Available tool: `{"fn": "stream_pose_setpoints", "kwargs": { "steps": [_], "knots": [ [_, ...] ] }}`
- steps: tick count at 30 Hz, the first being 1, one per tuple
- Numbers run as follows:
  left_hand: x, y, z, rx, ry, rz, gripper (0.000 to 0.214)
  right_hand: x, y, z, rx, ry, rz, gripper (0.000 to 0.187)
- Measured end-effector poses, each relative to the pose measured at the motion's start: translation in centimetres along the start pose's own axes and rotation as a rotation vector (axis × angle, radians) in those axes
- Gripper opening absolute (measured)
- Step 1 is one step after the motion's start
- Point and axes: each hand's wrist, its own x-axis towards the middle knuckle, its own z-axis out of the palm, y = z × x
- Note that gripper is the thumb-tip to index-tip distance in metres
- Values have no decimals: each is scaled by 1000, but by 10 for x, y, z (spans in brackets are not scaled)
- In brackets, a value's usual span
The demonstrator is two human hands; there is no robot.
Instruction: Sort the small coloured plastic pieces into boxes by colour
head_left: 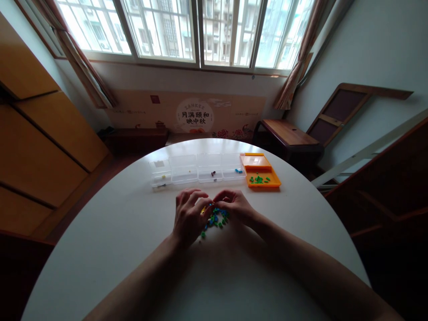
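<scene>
Small green, blue and yellow building bricks (216, 217) lie in a loose pile on the white round table (127, 249). Over the pile's left side is my left hand (191, 213), thumb and forefinger drawn together in a pinch. From the right, my right hand (236, 205) pinches at nearly the same spot, its fingertips meeting those of the left. A speck of orange shows between the fingertips, too small to make out. One green brick (203, 234) sits apart at the pile's near edge.
Behind my hands stands a row of open clear plastic boxes (183, 182), a few holding small pieces such as a blue brick (238, 170). An open orange box (276, 182) at the row's right end holds several green bricks (259, 179). A wooden chair (287, 132) is beyond the table.
</scene>
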Motion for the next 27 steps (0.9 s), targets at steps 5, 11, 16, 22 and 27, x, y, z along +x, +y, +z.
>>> {"fn": "stream_pose_setpoints", "kwargs": {
  "steps": [5,11,16,22,27],
  "knots": [
    [0,-4,-1,44,-60,64,4,1,6,0,-86,-5,-39,12],
    [1,-13,-1,30,-139,56,7,1,9,2,-96,26,-50,21],
    [13,-47,-9,102,-57,-217,15,2,15,2,-101,79,-42,17],
    [17,-105,-22,324,-6,-707,16,1,16,3,-135,66,-57,16],
    [10,-124,-23,322,-31,-854,22,0,14,4,-166,70,-77,15]
  ]
}}
